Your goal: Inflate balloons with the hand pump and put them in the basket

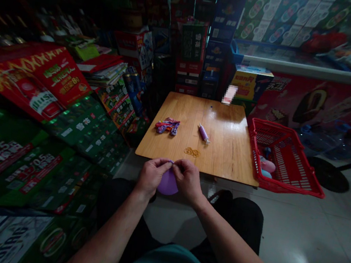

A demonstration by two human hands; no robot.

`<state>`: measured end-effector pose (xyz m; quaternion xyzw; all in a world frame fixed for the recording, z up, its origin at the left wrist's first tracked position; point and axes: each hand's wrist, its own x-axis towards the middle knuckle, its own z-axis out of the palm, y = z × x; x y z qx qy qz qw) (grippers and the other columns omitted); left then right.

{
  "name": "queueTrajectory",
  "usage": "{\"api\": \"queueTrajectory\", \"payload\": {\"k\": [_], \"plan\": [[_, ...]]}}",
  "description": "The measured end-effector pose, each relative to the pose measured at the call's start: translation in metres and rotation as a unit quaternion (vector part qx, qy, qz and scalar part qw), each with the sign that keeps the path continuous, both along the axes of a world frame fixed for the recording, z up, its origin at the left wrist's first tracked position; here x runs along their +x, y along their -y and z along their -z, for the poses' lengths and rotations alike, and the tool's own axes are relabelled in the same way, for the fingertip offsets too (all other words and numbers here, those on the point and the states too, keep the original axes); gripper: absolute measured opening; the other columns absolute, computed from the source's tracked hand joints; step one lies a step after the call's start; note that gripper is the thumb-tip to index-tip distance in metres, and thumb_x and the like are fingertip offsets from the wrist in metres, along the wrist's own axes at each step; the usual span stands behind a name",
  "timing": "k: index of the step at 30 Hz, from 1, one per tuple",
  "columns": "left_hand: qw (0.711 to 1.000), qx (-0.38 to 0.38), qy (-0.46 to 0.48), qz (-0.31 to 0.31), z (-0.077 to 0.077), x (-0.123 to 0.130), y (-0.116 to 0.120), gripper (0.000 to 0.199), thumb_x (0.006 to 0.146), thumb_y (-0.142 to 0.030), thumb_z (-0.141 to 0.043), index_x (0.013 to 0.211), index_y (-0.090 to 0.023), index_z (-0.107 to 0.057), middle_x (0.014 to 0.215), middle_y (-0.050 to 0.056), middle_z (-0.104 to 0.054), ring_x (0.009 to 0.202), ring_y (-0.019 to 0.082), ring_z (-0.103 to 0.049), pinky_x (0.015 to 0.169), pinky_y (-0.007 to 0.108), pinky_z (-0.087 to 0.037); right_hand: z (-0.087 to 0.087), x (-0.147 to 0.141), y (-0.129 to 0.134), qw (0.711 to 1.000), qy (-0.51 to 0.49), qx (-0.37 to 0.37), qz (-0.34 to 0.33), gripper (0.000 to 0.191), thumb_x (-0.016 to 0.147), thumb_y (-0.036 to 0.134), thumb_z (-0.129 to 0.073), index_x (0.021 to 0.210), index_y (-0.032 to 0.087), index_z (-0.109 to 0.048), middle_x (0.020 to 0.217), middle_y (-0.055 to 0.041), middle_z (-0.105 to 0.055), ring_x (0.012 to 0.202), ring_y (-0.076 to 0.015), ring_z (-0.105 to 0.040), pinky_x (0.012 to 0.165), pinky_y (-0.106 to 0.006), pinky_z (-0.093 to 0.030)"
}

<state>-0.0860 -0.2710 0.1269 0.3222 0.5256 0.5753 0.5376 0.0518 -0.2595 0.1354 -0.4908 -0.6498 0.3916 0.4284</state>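
A purple inflated balloon (167,185) hangs below my two hands, in front of the table's near edge. My left hand (153,174) pinches its neck at the top from one side. From the other side, my right hand (188,179) pinches the same neck, the fingertips of both hands nearly meeting. On the wooden table (225,158) just beyond lie several tan rubber bands (192,152). A purple hand pump (203,134) rests behind them. To the left is a small heap of colourful uninflated balloons (167,126).
A red shopping basket (316,191) stands at the table's right, with pink and blue balloons (267,166) inside. Stacked green beer cartons (73,131) line the left side. A red freezer (290,97) and a yellow-and-blue box (250,83) stand behind the table.
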Motion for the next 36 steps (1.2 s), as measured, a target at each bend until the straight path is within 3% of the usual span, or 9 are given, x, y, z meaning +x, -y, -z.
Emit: {"api": "queueTrajectory", "payload": {"k": [2,6,11,14,17,23,29,34,36], "plan": [[1.0,0.012,-0.002,-0.013,0.004,0.001,-0.001,0.026,0.071,-0.035,-0.081,0.085,-0.015,-0.072,0.081,0.003,-0.074,0.074,0.015,-0.068,0.073,0.028,-0.052,0.0,0.001,-0.002,0.999,-0.013,-0.028,-0.013,0.009,0.086,0.023,-0.062,0.085,0.02,-0.07,0.078,-0.0031,-0.066,0.074,-0.0172,-0.058,0.071,-0.028,-0.042],[0.999,0.036,-0.011,-0.014,0.012,0.001,-0.002,0.024,0.079,-0.035,-0.075,0.09,-0.015,-0.067,0.087,0.004,-0.073,0.078,0.014,-0.067,0.075,0.026,-0.051,0.0,0.006,-0.01,0.982,-0.075,-0.172,-0.02,0.007,0.07,0.013,-0.065,0.074,0.018,-0.067,0.069,-0.0003,-0.06,0.068,-0.014,-0.052,0.063,-0.025,-0.036],[0.997,0.071,-0.043,0.004,0.014,-0.002,0.002,0.024,0.084,-0.039,-0.071,0.094,-0.019,-0.064,0.087,0.003,-0.072,0.077,0.016,-0.067,0.076,0.029,-0.052,-0.004,0.013,-0.023,0.936,-0.156,-0.308,-0.063,0.011,0.073,0.024,-0.06,0.065,0.019,-0.054,0.054,0.0027,-0.048,0.047,-0.0102,-0.039,0.047,-0.025,-0.027],[0.98,0.125,-0.142,0.059,0.004,-0.006,0.006,0.019,0.087,-0.037,-0.069,0.094,-0.02,-0.07,0.091,0.005,-0.072,0.087,0.02,-0.068,0.085,0.032,-0.051,-0.006,0.018,-0.028,0.908,-0.193,-0.36,-0.087,0.015,0.07,0.025,-0.059,0.062,0.021,-0.047,0.051,0.0042,-0.043,0.043,-0.0081,-0.032,0.043,-0.024,-0.023],[0.94,0.187,-0.251,0.134,-0.008,-0.011,0.008,0.013,0.088,-0.032,-0.068,0.093,-0.022,-0.076,0.099,0.008,-0.073,0.099,0.023,-0.067,0.094,0.035,-0.048,-0.002,0.019,-0.029,0.893,-0.214,-0.382,-0.102,0.015,0.066,0.024,-0.06,0.061,0.02,-0.046,0.051,0.0049,-0.041,0.043,-0.0075,-0.032,0.042,-0.023,-0.022],[0.907,0.162,-0.359,0.152,-0.011,-0.011,0.008,0.008,0.084,-0.021,-0.067,0.089,-0.024,-0.074,0.09,0.005,-0.072,0.09,0.022,-0.067,0.085,0.034,-0.048,0.008,0.015,-0.026,0.901,-0.222,-0.354,-0.116,0.014,0.068,0.025,-0.065,0.066,0.018,-0.053,0.052,0.0061,-0.043,0.045,-0.0069,-0.035,0.044,-0.022,-0.024],[0.932,0.081,-0.328,0.133,-0.002,-0.012,0.005,0.013,0.077,-0.021,-0.069,0.09,-0.021,-0.068,0.078,0.002,-0.071,0.073,0.019,-0.067,0.07,0.028,-0.047,0.007,0.011,-0.023,0.935,-0.163,-0.292,-0.116,0.015,0.072,0.027,-0.073,0.072,0.016,-0.063,0.056,0.0042,-0.052,0.049,-0.0079,-0.04,0.047,-0.022,-0.026],[0.933,0.078,-0.3,0.183,0.001,-0.016,-0.001,0.015,0.077,-0.019,-0.064,0.085,-0.019,-0.077,0.081,0.005,-0.075,0.081,0.023,-0.068,0.073,0.03,-0.048,0.0,0.004,-0.016,0.987,-0.035,-0.114,-0.109,0.009,0.079,0.021,-0.064,0.075,0.016,-0.07,0.069,-0.0007,-0.064,0.066,-0.0125,-0.056,0.061,-0.023,-0.04],[0.944,0.066,-0.267,0.182,0.003,-0.017,-0.002,0.013,0.079,-0.023,-0.066,0.084,-0.018,-0.078,0.082,0.006,-0.075,0.082,0.024,-0.068,0.072,0.029,-0.048,0.001,0.001,-0.013,0.989,-0.04,-0.104,-0.094,0.009,0.079,0.021,-0.062,0.077,0.017,-0.069,0.07,-0.001,-0.065,0.067,-0.0133,-0.058,0.062,-0.023,-0.042]]}}
